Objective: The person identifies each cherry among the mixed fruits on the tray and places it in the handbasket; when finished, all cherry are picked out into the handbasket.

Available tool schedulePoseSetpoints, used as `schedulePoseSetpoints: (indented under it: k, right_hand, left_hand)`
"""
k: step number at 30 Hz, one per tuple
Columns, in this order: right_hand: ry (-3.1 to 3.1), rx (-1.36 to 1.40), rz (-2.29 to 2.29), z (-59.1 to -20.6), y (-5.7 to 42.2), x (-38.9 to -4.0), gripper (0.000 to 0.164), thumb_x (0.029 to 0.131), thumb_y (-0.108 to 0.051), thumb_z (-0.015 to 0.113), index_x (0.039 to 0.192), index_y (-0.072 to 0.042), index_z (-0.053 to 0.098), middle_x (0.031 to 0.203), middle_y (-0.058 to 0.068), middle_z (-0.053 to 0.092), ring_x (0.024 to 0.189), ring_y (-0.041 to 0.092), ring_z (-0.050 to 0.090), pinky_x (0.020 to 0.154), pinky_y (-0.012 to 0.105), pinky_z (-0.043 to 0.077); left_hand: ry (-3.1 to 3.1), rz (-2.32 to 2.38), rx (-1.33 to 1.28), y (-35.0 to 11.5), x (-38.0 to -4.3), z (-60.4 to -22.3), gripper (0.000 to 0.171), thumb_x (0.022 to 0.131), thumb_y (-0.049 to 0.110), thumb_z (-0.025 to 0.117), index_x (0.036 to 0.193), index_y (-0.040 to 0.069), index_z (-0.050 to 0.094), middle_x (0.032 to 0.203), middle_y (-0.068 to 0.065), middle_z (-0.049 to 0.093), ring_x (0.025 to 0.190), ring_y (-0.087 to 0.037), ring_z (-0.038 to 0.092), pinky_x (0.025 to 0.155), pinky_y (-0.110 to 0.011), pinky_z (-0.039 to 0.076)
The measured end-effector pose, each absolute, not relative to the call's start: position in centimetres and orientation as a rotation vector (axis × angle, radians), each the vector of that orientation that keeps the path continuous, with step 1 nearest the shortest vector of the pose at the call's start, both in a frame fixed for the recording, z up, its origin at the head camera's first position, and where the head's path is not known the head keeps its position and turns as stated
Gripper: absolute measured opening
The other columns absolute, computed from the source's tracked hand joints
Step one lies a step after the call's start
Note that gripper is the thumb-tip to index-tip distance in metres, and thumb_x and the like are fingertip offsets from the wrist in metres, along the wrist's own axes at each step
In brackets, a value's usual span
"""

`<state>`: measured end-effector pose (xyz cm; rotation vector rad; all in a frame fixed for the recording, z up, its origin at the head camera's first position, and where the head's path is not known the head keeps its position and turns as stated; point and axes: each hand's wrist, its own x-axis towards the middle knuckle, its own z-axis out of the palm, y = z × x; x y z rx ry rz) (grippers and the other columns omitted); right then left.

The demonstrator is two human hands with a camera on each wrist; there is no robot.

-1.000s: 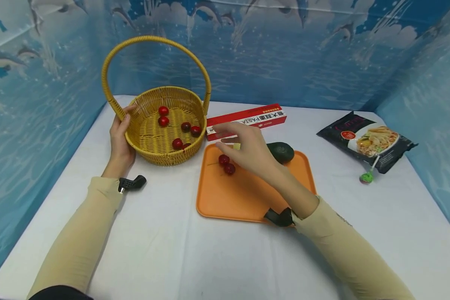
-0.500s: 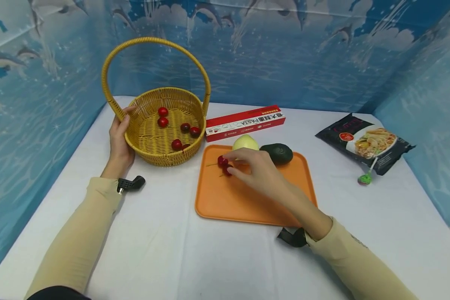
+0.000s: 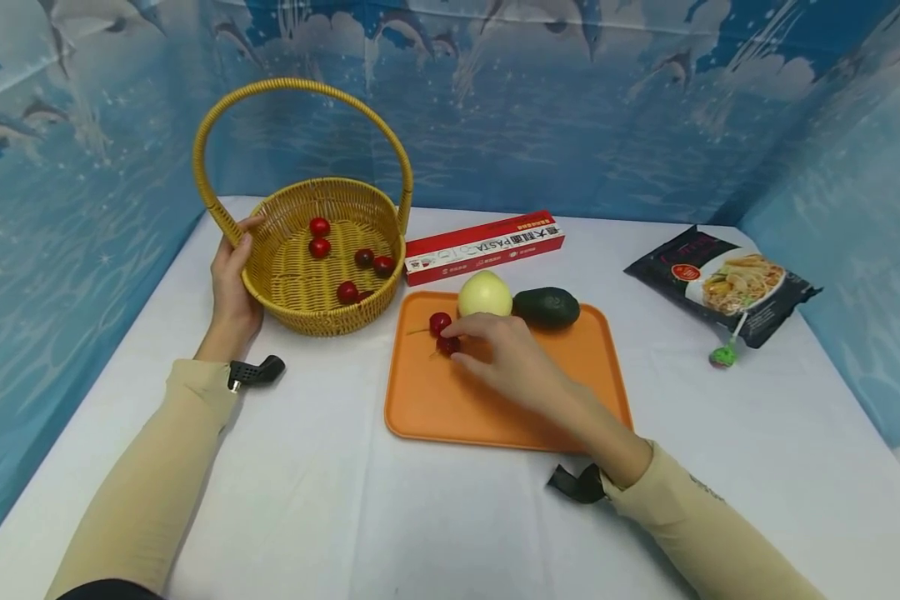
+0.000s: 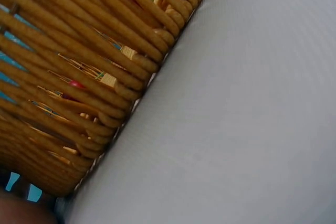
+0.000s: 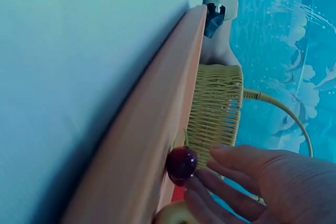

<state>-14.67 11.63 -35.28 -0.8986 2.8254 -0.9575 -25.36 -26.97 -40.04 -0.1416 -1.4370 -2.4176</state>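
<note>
My left hand [image 3: 234, 282] grips the left side of the yellow wicker basket [image 3: 322, 322], thumb at the rim by the handle's base. Several red cherries [image 3: 318, 247] lie inside it. In the left wrist view the basket's woven wall [image 4: 94, 61] fills the upper left. On the orange tray [image 3: 435, 412] lie two stemmed cherries, one dark red cherry [image 3: 440, 323] behind another cherry [image 3: 447, 345]. My right hand [image 3: 510, 358] reaches over the tray, its thumb and fingers apart at the nearer cherry. The right wrist view shows fingertips right beside the cherry [image 5: 181, 162], not closed round it.
A pale yellow-green round fruit [image 3: 484, 293] and a dark green avocado [image 3: 547, 307] sit at the tray's back. Behind stands a red pasta box [image 3: 487, 248]. Off to the right lie a black noodle packet [image 3: 727, 283] and a green lollipop [image 3: 722, 357].
My right hand has come back and down from above the tray's rear to the two cherries, uncovering the round fruit. The left hand keeps its hold on the basket.
</note>
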Motion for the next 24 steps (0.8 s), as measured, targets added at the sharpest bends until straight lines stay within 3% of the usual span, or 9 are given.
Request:
schedulePoseSetpoints:
  k: [9,24]
  right_hand:
    - [2.755,-0.998,-0.879,-36.4,11.1,-14.1,0.04,0.084,-0.025,0.08,0.122,-0.02,0.069,0.115,-0.01,0.069,0.11,0.005,0.058,0.101,0.03,0.049]
    - [2.661,-1.021,-0.923,-36.7,11.0,-13.7,0.038,0.083,-0.023,0.081,0.12,-0.02,0.071,0.112,-0.012,0.07,0.108,0.004,0.06,0.098,0.024,0.05]
  left_hand:
    - [-1.437,-2.415,-0.131,-26.8,-25.1,-39.8,0.036,0.102,0.015,0.049,0.135,0.003,0.054,0.15,-0.009,0.044,0.143,-0.031,0.032,0.116,-0.037,0.03]
    - [-1.444,-2.41,-0.124,-26.9,-25.3,-40.1,0.035,0.103,0.015,0.048,0.135,0.003,0.055,0.15,-0.008,0.044,0.144,-0.029,0.031,0.117,-0.036,0.028]
